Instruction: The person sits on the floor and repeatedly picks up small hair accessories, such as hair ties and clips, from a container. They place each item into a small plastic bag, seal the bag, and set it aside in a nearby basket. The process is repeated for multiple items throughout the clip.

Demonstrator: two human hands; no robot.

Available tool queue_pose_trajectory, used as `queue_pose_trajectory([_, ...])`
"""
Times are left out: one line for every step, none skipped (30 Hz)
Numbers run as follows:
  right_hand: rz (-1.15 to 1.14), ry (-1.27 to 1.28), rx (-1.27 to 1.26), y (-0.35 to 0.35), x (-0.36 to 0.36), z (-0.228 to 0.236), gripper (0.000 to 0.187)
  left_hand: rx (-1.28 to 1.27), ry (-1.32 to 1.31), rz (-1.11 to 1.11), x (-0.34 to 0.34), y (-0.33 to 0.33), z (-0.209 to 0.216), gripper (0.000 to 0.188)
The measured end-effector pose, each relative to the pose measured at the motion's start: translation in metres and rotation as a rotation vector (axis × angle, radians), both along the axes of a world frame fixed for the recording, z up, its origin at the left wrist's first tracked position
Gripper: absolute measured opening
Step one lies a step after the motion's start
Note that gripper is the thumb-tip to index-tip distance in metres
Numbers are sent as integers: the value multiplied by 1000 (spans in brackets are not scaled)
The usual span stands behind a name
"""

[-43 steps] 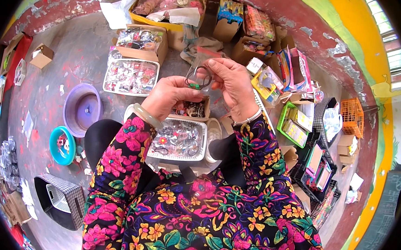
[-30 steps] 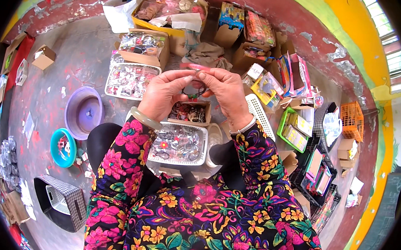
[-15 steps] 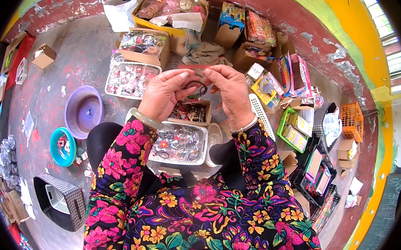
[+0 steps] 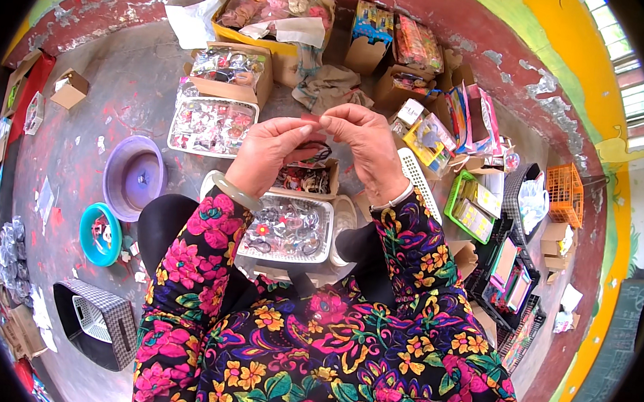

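Both my hands meet in front of me, above a small carton (image 4: pixel 305 177) of dark bands. A small red strip (image 4: pixel 311 117) is pinched between the thumb and fingertips of my left hand (image 4: pixel 260 152) and my right hand (image 4: pixel 374 154). Below it a dark loop, apparently a hair tie (image 4: pixel 315 153), hangs by the left fingers, partly hidden. Under my wrists stands a white basket (image 4: pixel 330 235) full of small clear-wrapped pieces.
Ahead are a white basket (image 4: pixel 171 134) of wrapped pieces and several cartons (image 4: pixel 365 57). At left a purple basin (image 4: pixel 116 188), a teal basin (image 4: pixel 89 248) and a checked bin (image 4: pixel 116 321) stand on the floor. A green basket (image 4: pixel 454 203) and black crates (image 4: pixel 491 266) stand to the right.
The red strip, stretched out flat between my hands before, now shows as a smaller piece at the fingertips. My fingertips have come closer together, and the dark loop is less visible.
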State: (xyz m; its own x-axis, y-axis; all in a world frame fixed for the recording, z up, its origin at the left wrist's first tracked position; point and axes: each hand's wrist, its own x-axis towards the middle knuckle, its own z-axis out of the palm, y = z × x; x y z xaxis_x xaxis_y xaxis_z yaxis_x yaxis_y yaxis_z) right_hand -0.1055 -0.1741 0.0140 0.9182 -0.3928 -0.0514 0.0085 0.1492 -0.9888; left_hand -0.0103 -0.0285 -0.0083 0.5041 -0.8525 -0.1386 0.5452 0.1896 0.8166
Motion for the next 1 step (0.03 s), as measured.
queue_pose_trajectory([16, 6, 2, -2, -1, -1, 25, 11, -18, -12, 0, 1, 2, 23])
